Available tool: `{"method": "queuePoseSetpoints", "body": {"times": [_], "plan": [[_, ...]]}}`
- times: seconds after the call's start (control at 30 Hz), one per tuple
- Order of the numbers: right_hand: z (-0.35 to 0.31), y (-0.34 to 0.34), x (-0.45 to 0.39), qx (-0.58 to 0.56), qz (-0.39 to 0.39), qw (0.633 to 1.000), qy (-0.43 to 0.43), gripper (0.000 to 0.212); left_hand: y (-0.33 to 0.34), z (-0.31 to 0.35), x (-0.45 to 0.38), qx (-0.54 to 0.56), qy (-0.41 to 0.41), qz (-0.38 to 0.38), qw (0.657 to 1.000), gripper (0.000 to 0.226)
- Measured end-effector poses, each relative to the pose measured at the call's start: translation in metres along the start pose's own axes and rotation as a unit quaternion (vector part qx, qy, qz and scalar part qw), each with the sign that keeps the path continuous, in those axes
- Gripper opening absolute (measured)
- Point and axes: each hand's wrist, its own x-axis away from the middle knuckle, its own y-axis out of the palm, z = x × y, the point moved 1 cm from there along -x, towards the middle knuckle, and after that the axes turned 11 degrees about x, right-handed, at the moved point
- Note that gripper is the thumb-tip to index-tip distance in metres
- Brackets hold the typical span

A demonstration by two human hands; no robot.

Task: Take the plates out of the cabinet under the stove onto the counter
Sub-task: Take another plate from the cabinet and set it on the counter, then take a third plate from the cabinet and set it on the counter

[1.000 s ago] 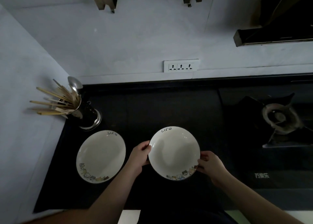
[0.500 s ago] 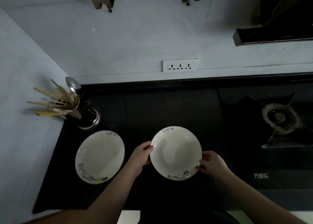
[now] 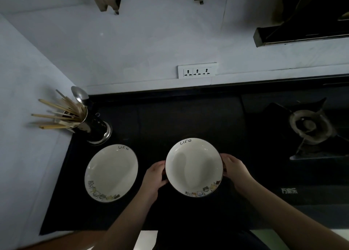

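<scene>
A person sets out plates on a dark kitchen counter [image 3: 188, 117], seen from a head cam. From left: a steel utensil holder [image 3: 94, 126] w/ chopsticks [image 3: 56, 113] and a spoon [image 3: 80, 94] stands by the wall corner; just in front of it a first plate [image 3: 111, 172] lies flat on the counter, free of either hand. Next, the left hand [image 3: 154, 178] has its fingers curled at the left rim of a second plate [image 3: 193, 167], and the right hand [image 3: 234, 169] grips the opposite rim, so the plate is held between both at mid-counter. Whether its base touches the counter yet can't be told. Well apart to the right sits a gas burner [image 3: 309, 126]; a triple wall socket [image 3: 197, 71] is on the wall behind.

Judged from this, the step in hand is setting plate no. 2 down. To do it well: keep it level, lower it w/ a clear gap from the first plate so the rims don't knock, and slide the fingers out only once the base sits flat. Keep it off the burner side.

Writing: both plates read "Life" at the far rim, w/ a cartoon cat band at the near rim. The hob front carries a three-character Chinese brand mark [image 3: 289, 190], too dim to read surely.
</scene>
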Motion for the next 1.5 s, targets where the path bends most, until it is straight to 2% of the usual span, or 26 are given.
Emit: {"method": "queuePoseSetpoints", "body": {"times": [0.07, 0.17, 0.33, 0.43, 0.57, 0.67, 0.73, 0.83, 0.97, 1.07, 1.2, 1.37, 1.5], "plan": [[0.001, -0.004, 0.003, -0.003, -0.008, 1.000, 0.009, 0.035, 0.001, 0.000, 0.002, -0.004, 0.002, -0.002, 1.000, 0.028], [0.005, -0.004, 0.003, 0.079, -0.017, 0.997, -0.020, 0.045, 0.000, 0.000, 0.003, -0.011, 0.006, -0.012, 1.000, 0.027], [0.009, -0.004, -0.001, -0.023, -0.010, 1.000, 0.015, 0.036, 0.001, -0.001, 0.006, 0.006, 0.007, -0.028, 1.000, 0.016], [0.013, -0.006, 0.003, -0.055, -0.011, 0.998, 0.021, 0.043, -0.002, -0.002, 0.005, 0.011, 0.012, -0.015, 1.000, 0.037], [0.015, -0.012, 0.005, -0.023, -0.007, 1.000, -0.003, 0.053, -0.005, 0.006, 0.016, -0.065, 0.065, 0.029, 0.995, 0.039], [0.011, -0.018, 0.010, 0.044, -0.009, 0.998, -0.050, 0.057, -0.009, 0.014, 0.036, -0.168, 0.129, 0.042, 0.977, 0.038], [0.007, -0.023, 0.017, 0.104, -0.008, 0.991, -0.086, 0.053, -0.011, 0.018, 0.054, -0.257, 0.183, 0.028, 0.949, 0.039], [-0.003, -0.026, 0.036, 0.190, -0.021, 0.970, -0.152, 0.050, -0.011, 0.024, 0.080, -0.376, 0.266, 0.003, 0.888, 0.047], [-0.015, -0.024, 0.072, 0.251, 0.001, 0.939, -0.233, 0.053, -0.017, 0.025, 0.104, -0.535, 0.328, 0.016, 0.779, 0.054], [-0.020, -0.022, 0.100, 0.298, 0.035, 0.909, -0.289, 0.055, -0.028, 0.023, 0.109, -0.584, 0.366, 0.018, 0.725, 0.058], [-0.018, -0.011, 0.131, 0.372, 0.102, 0.870, -0.306, 0.061, -0.052, 0.019, 0.114, -0.652, 0.386, 0.012, 0.652, 0.066], [-0.016, 0.023, 0.178, 0.407, 0.119, 0.853, -0.303, 0.064, -0.093, 0.014, 0.123, -0.670, 0.403, -0.022, 0.624, 0.078], [-0.007, 0.061, 0.222, 0.417, 0.146, 0.846, -0.300, 0.066, -0.133, 0.006, 0.131, -0.673, 0.431, -0.038, 0.600, 0.078]]}}
